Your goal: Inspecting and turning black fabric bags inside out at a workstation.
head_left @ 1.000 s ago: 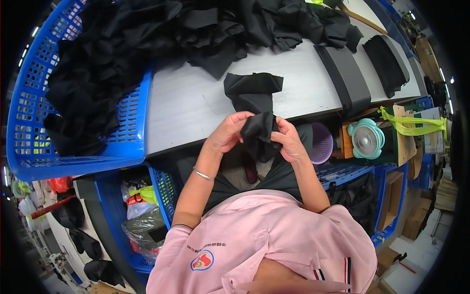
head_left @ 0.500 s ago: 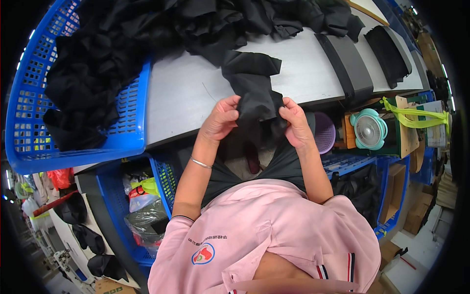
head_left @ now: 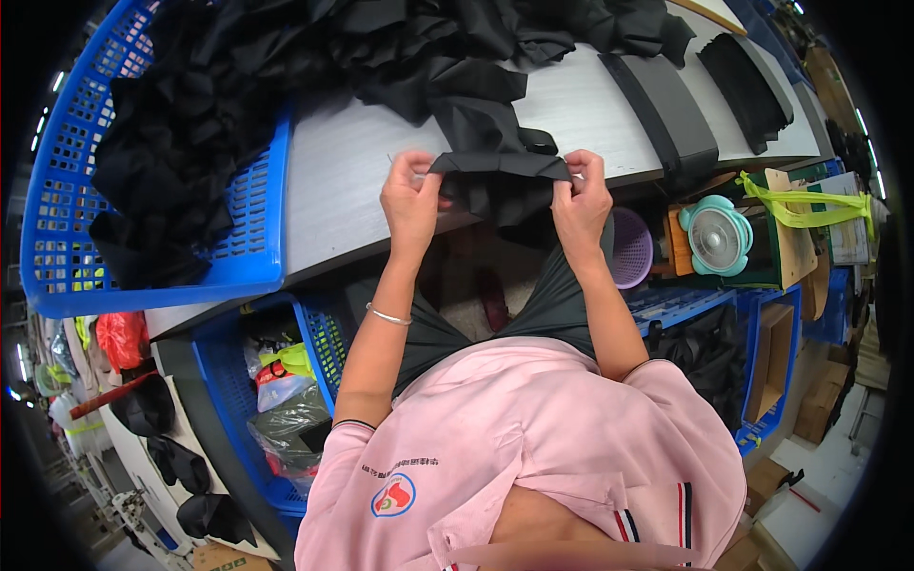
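Observation:
A piece of black fabric (head_left: 502,166) is stretched between my hands at the table's near edge, its upper edge folded into a straight band. My left hand (head_left: 412,195) pinches the band's left end between thumb and fingers. At the right end, my right hand (head_left: 582,198) grips it the same way. The lower part of the cloth hangs in dark folds between my wrists. Behind it, more black fabric (head_left: 476,122) lies on the grey-white table (head_left: 343,190) and runs into a large heap of crumpled black fabric (head_left: 314,48).
A blue plastic basket (head_left: 152,300) overflows with black cloth at left. Two stacks of flat black pieces, a nearer stack (head_left: 666,119) and a farther stack (head_left: 747,90), lie at right. A purple bin (head_left: 630,249) and a turquoise fan (head_left: 720,236) stand below the table's right side.
Both hands have moved up and slightly apart, toward the table. The fabric that hung down between them is now drawn out sideways, with a straight folded edge on top.

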{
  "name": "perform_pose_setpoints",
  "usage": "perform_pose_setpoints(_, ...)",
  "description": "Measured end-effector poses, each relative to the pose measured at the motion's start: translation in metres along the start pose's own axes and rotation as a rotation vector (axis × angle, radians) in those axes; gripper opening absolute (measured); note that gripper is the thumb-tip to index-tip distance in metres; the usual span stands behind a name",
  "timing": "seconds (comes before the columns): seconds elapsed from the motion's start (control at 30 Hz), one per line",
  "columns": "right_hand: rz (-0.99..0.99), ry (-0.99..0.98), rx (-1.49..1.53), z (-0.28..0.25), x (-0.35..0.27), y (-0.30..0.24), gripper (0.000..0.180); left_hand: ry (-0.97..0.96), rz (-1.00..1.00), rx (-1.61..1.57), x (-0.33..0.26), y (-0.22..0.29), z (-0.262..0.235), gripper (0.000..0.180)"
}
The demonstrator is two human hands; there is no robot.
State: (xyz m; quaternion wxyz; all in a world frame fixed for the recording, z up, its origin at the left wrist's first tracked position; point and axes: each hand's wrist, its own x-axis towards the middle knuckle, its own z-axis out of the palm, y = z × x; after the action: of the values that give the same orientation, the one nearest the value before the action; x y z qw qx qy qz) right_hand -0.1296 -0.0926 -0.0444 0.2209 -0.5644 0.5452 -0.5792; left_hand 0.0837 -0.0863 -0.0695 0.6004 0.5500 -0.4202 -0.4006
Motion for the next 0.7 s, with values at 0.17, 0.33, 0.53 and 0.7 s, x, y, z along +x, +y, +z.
perform_pose_setpoints(0.17, 0.500, -0.267, 0.245, -0.003, -0.011, -0.001, 0.021, -0.265, -0.129, -0.124, -0.012, 0.000, -0.003, 0.026)
perform_pose_setpoints(0.33, 0.441, -0.454, 0.146, 0.011, -0.037, -0.017, 0.028, -0.231, -0.006, -0.076, -0.019, 0.002, 0.015, 0.032)
perform_pose_setpoints(0.53, -0.007, -0.003, -0.337, -0.027, 0.004, 0.010, 0.030, 0.144, 0.042, 0.194, -0.020, 0.031, -0.019, 0.036)
perform_pose_setpoints(0.7, 0.047, -0.205, -0.132, -0.032, -0.004, 0.026, 0.038, -0.115, 0.449, 0.430, -0.019, 0.068, -0.028, 0.038)
